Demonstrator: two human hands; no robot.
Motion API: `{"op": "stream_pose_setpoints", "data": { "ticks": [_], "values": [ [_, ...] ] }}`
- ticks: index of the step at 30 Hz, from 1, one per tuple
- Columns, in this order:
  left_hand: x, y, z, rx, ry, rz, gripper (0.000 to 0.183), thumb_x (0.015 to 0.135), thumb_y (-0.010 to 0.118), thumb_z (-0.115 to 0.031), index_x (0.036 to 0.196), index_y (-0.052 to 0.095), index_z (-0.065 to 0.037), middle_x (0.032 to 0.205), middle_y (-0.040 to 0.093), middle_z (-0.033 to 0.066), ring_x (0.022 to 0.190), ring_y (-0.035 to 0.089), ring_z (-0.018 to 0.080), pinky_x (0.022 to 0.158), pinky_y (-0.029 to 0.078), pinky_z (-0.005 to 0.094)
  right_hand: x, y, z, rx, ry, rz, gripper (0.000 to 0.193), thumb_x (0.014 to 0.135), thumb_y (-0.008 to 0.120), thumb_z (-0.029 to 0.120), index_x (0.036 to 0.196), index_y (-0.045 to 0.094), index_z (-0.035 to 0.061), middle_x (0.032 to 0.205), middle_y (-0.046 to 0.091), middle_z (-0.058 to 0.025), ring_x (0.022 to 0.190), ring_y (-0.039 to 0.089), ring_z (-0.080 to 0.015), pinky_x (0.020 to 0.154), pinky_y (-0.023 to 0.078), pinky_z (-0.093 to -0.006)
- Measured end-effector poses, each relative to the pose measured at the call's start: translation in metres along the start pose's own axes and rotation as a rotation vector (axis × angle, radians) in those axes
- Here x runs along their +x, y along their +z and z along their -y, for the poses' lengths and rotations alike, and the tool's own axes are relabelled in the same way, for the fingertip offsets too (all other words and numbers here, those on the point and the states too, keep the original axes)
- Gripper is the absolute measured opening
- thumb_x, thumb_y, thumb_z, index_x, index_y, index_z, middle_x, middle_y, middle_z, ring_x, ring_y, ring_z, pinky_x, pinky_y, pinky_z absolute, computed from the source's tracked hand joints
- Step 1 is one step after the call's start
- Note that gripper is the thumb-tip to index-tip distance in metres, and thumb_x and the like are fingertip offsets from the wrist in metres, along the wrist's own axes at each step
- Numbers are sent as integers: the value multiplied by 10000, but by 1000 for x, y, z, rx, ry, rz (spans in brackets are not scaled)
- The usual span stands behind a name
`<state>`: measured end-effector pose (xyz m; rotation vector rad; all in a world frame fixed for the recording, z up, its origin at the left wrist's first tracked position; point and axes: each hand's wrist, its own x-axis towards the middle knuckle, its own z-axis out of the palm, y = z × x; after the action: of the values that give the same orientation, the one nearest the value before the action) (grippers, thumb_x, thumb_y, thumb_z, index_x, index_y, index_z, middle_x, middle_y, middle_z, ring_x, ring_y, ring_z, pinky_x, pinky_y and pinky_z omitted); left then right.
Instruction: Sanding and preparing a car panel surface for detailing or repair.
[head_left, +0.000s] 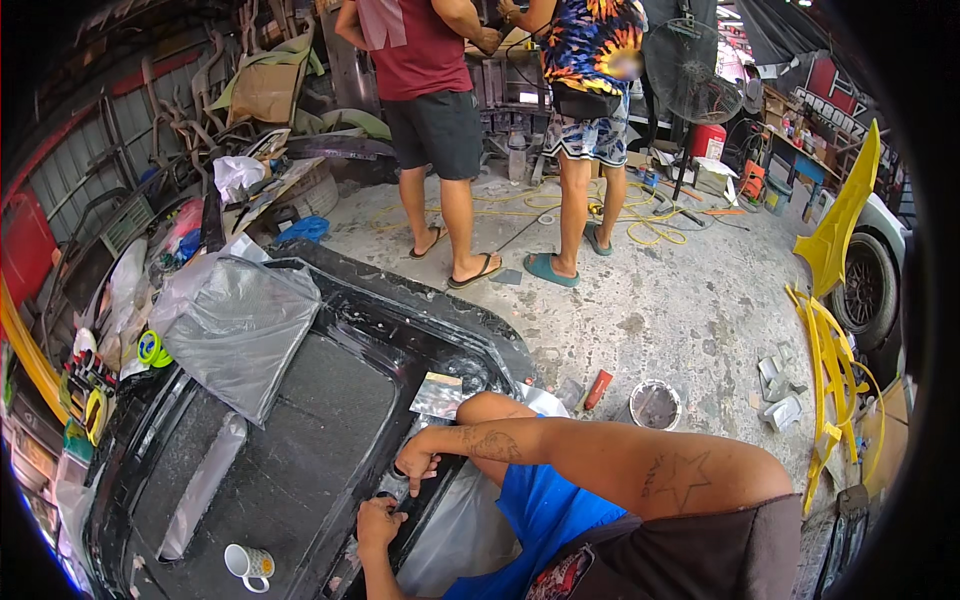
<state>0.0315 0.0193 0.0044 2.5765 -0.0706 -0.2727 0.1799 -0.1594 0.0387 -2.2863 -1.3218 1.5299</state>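
A large black molded car panel (345, 437) lies in front of me, dusty and scuffed. On its near right edge, my left hand (378, 524) is closed, with thumb and fingers pinched at a dark spot. Just beyond, my right hand (417, 466) presses down with curled fingers on the same edge. Whatever sits between the fingers of either hand is too small or hidden to name. A flat rectangular sheet (437, 395) rests on the panel beyond my right hand. A white mug (248, 567) stands on the panel's recessed middle, left of my left hand.
Grey plastic sheeting (243, 325) and a translucent strip (203, 485) lie on the panel. Right of my knee are a red tool (597, 390) and a bucket (656, 405). Yellow car parts (830, 375) line the right side. Two people stand ahead, near a fan (690, 70).
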Motion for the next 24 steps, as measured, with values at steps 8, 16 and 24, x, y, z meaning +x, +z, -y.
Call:
{"op": "stream_pose_setpoints", "data": {
  "ticks": [8, 16, 24],
  "values": [
    [-1, -1, -2, -18, -20, -5, 370, 638, 867, -141, 960, 742, -10, 952, 728, 191, 917, 705, 322, 847, 540, 379, 0, 0, 1, 2, 7, 5, 571, 820, 694, 600, 665, 692, 50, 587, 595, -64, 531, 575, -215, 512, 463, -371],
    [0, 0, -2, -11, -16, -7, 373, 634, 871, -156, 954, 744, -12, 951, 724, 193, 913, 699, 332, 842, 538, 391, 5, 1, -4, 4, 6, 7, 572, 822, 694, 593, 656, 685, 46, 578, 590, -60, 533, 576, -207, 511, 455, -367],
    [2, 6, 8, 7, -12, -2, 378, 621, 876, -163, 941, 743, -11, 947, 724, 190, 910, 693, 337, 834, 537, 400, 2, 1, 0, 3, 0, -3, 572, 820, 696, 594, 649, 682, 49, 570, 577, -57, 525, 568, -203, 511, 455, -365]
  ]
}}
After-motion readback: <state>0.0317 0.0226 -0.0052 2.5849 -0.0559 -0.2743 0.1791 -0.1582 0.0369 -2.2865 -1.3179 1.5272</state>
